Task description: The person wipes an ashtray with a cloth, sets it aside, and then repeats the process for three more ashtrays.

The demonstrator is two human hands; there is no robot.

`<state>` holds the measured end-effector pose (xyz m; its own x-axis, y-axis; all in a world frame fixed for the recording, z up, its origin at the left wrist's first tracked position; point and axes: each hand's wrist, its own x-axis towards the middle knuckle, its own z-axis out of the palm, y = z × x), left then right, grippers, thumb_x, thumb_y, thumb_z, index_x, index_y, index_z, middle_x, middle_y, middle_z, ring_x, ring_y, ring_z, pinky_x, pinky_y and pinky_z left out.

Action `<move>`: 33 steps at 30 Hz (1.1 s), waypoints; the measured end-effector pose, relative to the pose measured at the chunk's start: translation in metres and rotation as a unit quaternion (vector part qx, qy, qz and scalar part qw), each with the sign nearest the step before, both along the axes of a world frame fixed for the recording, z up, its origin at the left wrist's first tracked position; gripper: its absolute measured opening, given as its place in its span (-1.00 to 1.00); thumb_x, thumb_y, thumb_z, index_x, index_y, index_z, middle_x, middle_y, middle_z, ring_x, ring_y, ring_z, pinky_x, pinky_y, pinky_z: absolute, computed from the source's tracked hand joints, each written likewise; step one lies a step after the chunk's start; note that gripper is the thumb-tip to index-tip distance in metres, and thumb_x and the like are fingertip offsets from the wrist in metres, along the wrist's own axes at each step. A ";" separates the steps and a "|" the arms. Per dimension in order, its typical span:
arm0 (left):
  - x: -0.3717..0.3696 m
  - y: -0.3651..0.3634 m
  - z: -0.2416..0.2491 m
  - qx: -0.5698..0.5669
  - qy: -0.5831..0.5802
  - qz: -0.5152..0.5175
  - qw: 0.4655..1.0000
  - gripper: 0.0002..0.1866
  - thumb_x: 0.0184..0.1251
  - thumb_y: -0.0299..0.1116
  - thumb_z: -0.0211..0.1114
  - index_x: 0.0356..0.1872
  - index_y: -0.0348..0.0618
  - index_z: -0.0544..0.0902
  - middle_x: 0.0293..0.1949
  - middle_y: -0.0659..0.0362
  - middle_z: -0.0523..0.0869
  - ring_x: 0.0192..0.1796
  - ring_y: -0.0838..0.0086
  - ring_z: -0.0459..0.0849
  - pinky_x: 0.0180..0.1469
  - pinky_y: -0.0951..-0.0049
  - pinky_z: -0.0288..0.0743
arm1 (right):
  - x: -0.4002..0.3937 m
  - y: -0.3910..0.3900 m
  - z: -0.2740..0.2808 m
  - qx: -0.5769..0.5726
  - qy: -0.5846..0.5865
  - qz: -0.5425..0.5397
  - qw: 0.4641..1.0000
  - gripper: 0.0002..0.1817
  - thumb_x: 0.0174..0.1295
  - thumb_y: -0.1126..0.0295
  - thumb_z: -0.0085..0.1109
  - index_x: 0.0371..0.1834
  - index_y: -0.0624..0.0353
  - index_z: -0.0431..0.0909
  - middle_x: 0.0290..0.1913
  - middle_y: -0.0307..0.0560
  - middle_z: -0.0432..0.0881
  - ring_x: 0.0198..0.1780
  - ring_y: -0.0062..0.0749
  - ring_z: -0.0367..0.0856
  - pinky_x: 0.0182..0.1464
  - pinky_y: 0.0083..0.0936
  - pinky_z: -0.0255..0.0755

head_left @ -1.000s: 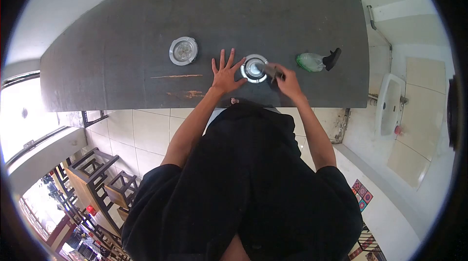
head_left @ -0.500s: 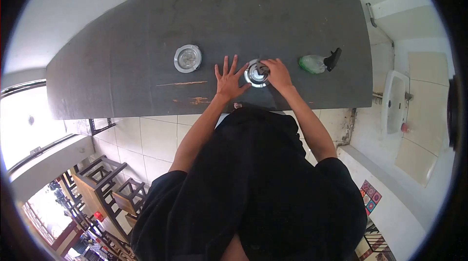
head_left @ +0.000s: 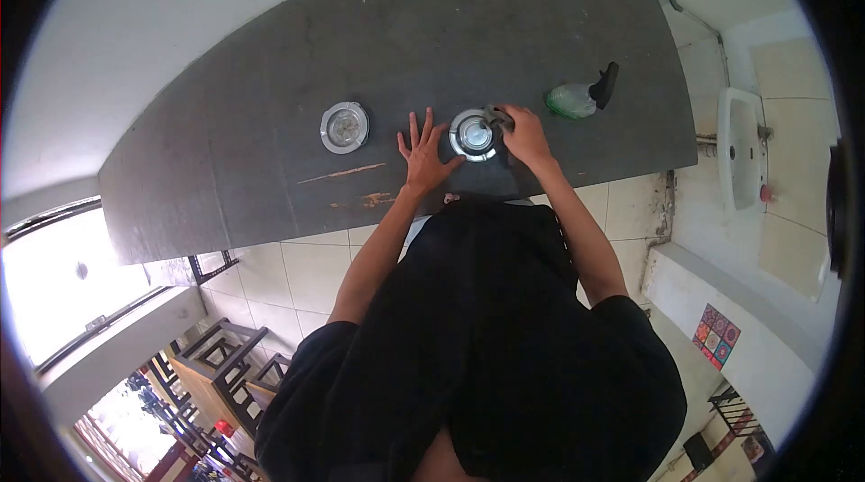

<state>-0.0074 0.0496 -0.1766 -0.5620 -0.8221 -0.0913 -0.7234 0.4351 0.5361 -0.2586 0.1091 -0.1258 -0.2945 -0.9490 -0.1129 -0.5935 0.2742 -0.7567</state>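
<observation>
A round silver ashtray [head_left: 472,137] with notches in its rim sits on the dark grey table in front of me. My left hand [head_left: 423,155] lies to its left with the fingers spread, the thumb close to its rim. At the ashtray's right side, my right hand [head_left: 526,137] is closed around a crumpled grey cloth [head_left: 495,116], which reaches over the upper right of the rim. Part of the cloth is hidden by the fingers. Farther left stands a second similar ashtray [head_left: 345,128], apart from both hands.
A spray bottle [head_left: 573,101] with green at its base and a black head lies right of my right hand. The table [head_left: 270,86] has scratched patches near its front edge. A white sink [head_left: 742,153] is on the right wall; wooden chairs [head_left: 221,356] stand at lower left.
My right hand and the cloth have shifted from over the ashtray's middle toward its right rim, uncovering more of the inside. The left hand stays beside it. The view has turned slightly.
</observation>
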 end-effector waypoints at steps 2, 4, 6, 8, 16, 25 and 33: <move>0.001 0.002 0.002 0.000 0.003 0.005 1.000 -0.06 0.05 0.12 0.72 0.51 0.13 0.57 0.85 0.12 0.03 0.87 -0.02 -0.26 0.65 -0.62 -0.31 | 0.010 -0.013 -0.001 -0.051 0.032 0.034 0.998 -0.50 0.18 0.59 0.29 0.24 0.10 0.78 0.14 0.14 0.81 0.23 0.20 0.72 0.53 0.00 0.42; 0.002 0.003 0.005 -0.019 -0.003 0.001 1.000 -0.10 0.02 0.11 0.74 0.45 0.15 0.61 0.84 0.14 0.08 0.87 0.00 -0.22 0.66 -0.59 -0.29 | 0.023 -0.023 -0.010 -0.050 0.112 0.161 0.979 -0.51 0.13 0.60 0.36 0.17 0.04 0.81 0.13 -0.07 0.79 0.28 0.06 0.68 0.46 -0.05 0.48; 0.002 0.004 0.006 -0.023 -0.004 0.004 1.000 -0.12 0.01 0.09 0.74 0.42 0.14 0.63 0.84 0.16 0.09 0.87 0.01 -0.20 0.67 -0.57 -0.29 | 0.034 -0.029 -0.015 -0.044 0.136 0.194 0.971 -0.49 0.08 0.61 0.37 0.16 0.07 0.81 0.13 -0.14 0.77 0.26 0.00 0.64 0.39 -0.07 0.49; 0.003 0.003 0.007 -0.028 -0.006 0.008 1.000 -0.15 0.01 0.08 0.74 0.39 0.14 0.64 0.83 0.18 0.10 0.87 0.02 -0.18 0.67 -0.56 -0.28 | 0.043 -0.032 -0.016 -0.039 0.160 0.228 0.960 -0.47 0.02 0.62 0.38 0.15 0.10 0.80 0.13 -0.22 0.76 0.24 -0.06 0.60 0.32 -0.09 0.51; 0.003 0.000 -0.010 -0.013 -0.049 0.019 0.999 0.00 -0.01 -0.03 0.73 0.53 0.12 0.46 0.85 0.20 0.04 0.87 0.05 -0.20 0.67 -0.54 -0.31 | 0.050 -0.005 -0.030 -0.027 0.110 0.352 0.929 -0.50 0.07 0.63 0.38 0.13 0.04 0.83 0.12 -0.23 0.78 0.26 -0.10 0.58 0.36 -0.17 0.49; 0.003 0.012 0.000 -0.065 0.004 -0.021 0.998 -0.25 0.25 0.08 0.60 0.50 0.26 0.65 0.83 0.05 0.09 0.85 -0.17 -0.18 0.65 -0.58 -0.23 | 0.007 -0.011 0.011 -0.141 0.029 0.102 0.984 -0.36 0.00 0.69 0.25 0.23 0.03 0.80 0.27 -0.11 0.78 0.26 0.03 0.61 0.38 -0.17 0.52; 0.004 0.011 0.010 -0.104 -0.058 -0.048 0.992 -0.25 0.26 0.10 0.57 0.51 0.29 0.65 0.82 0.08 0.11 0.83 -0.16 -0.11 0.65 -0.56 -0.17 | 0.023 0.021 -0.029 -0.072 0.152 0.308 0.937 -0.29 0.12 0.55 0.42 0.45 -0.09 0.71 0.71 -0.26 0.42 0.82 -0.25 0.11 0.80 0.06 -0.02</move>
<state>-0.0036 0.0606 -0.1666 -0.6338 -0.7734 0.0062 -0.7254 0.5972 0.3422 -0.2352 0.1302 -0.1553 0.3153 -0.9485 0.0293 -0.7994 -0.2822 -0.5304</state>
